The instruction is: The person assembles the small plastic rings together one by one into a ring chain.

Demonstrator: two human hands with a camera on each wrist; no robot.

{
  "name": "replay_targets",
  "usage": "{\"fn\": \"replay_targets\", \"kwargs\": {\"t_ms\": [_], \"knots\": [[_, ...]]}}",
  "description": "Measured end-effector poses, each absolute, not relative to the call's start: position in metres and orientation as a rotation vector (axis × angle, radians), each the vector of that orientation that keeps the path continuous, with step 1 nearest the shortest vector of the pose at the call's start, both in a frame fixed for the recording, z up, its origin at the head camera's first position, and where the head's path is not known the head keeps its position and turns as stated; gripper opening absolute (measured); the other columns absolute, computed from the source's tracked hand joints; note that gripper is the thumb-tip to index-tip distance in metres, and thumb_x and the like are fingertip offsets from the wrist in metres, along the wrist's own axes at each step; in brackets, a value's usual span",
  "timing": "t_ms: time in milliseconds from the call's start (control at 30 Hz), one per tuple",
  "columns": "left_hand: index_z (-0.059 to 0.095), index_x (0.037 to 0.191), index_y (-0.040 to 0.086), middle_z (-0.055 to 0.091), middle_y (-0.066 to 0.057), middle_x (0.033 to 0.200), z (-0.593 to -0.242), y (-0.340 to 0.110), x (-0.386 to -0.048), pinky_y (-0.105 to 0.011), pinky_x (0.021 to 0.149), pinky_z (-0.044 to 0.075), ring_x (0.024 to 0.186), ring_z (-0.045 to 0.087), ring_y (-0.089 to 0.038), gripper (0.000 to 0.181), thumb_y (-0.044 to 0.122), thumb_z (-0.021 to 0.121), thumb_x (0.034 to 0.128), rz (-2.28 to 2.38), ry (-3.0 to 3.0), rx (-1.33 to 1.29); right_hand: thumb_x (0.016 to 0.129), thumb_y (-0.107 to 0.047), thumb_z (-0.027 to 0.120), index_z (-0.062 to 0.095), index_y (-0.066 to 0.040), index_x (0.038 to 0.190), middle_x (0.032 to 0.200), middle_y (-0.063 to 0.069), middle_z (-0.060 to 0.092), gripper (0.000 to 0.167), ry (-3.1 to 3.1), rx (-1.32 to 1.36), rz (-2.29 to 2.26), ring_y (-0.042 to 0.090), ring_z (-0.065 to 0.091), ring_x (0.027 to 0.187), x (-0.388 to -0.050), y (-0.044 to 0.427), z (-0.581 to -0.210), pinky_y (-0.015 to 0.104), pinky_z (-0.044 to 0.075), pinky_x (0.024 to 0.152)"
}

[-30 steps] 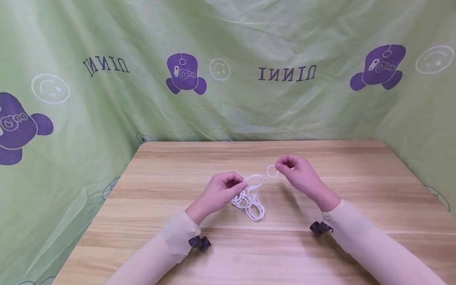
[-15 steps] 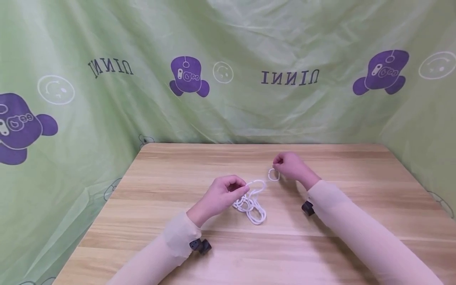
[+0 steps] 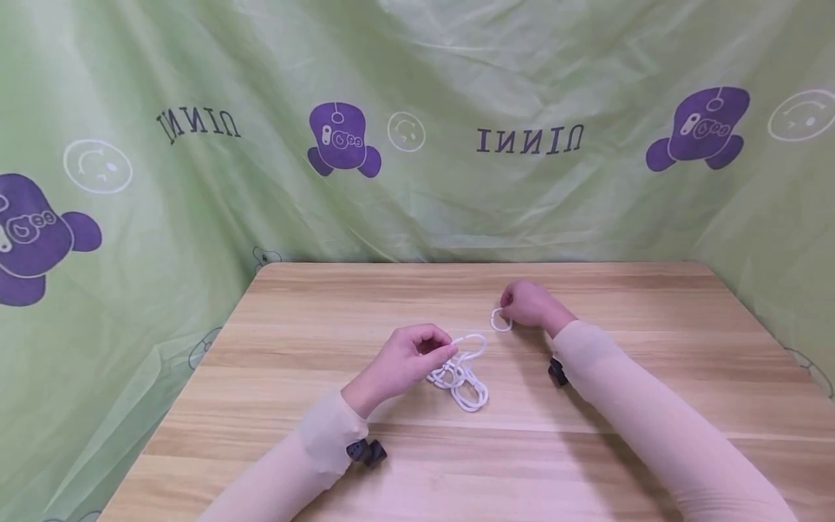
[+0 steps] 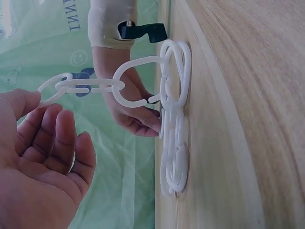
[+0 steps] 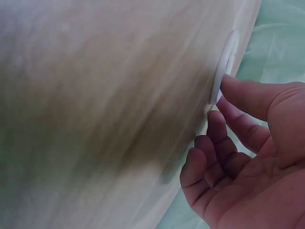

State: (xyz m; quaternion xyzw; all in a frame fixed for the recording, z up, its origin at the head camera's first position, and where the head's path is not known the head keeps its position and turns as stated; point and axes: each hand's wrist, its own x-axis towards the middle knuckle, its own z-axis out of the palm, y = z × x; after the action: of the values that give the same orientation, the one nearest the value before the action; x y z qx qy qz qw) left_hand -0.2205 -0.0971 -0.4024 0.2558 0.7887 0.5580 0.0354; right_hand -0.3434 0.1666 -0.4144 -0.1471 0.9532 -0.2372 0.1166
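Note:
My left hand (image 3: 407,360) pinches the end link of a white plastic chain (image 4: 95,81) between thumb and index finger. From there several links rise off the wooden table; the others lie heaped on it. One hanging link shows a small gap in its side in the left wrist view. Farther back and to the right, my right hand (image 3: 530,303) pinches a separate white link (image 5: 221,67) with thumb and index finger, its other fingers loosely curled. This link is at the table surface, apart from the heap; part of it is hidden behind the fingertips.
The wooden table (image 3: 293,304) reaches back to a green curtain (image 3: 424,210) with purple figures. A small black camera (image 3: 367,451) sits on the left wrist, another (image 3: 557,372) on the right wrist.
My right hand has lowered the single link to the table surface, and its forearm has swung inward. My left hand keeps its pinch on the chain, nearly in place.

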Motion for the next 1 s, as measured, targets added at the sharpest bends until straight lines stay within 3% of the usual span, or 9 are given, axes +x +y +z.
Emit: {"fn": "replay_targets", "kwargs": {"t_ms": [400,733,1000], "knots": [[0.071,0.092,0.009,0.065,0.003,0.080,-0.403,-0.098,-0.221,-0.025,0.064,0.049,0.072,0.059,-0.013,0.009,0.018,0.070,0.0922,1.691,2.442,0.785,0.090,-0.014,0.064,0.063,-0.005,0.086,0.079,0.006,0.062,0.010,2.829,-0.475,-0.624,0.023,0.057,0.073,-0.328,0.161,-0.417,0.039,0.049,0.070],[0.071,0.093,0.009,0.064,0.002,0.080,-0.403,-0.098,-0.222,-0.024,0.064,0.048,0.073,0.057,-0.013,0.010,0.018,0.070,0.0927,1.669,2.468,0.767,0.093,-0.012,0.065,0.064,-0.008,0.093,0.079,0.001,0.060,0.004,2.793,-0.632,-0.854,0.016,0.054,0.072,-0.275,0.159,-0.406,0.033,0.048,0.068],[0.071,0.095,0.012,0.065,0.003,0.081,-0.404,-0.098,-0.222,-0.025,0.065,0.048,0.076,0.058,-0.020,0.007,0.018,0.069,0.0929,1.664,2.480,0.771,0.094,-0.012,0.065,0.068,-0.009,0.097,0.085,-0.002,0.065,0.005,2.682,-0.820,-1.000,0.011,0.058,0.078,-0.231,0.164,-0.379,0.030,0.050,0.071]]}}
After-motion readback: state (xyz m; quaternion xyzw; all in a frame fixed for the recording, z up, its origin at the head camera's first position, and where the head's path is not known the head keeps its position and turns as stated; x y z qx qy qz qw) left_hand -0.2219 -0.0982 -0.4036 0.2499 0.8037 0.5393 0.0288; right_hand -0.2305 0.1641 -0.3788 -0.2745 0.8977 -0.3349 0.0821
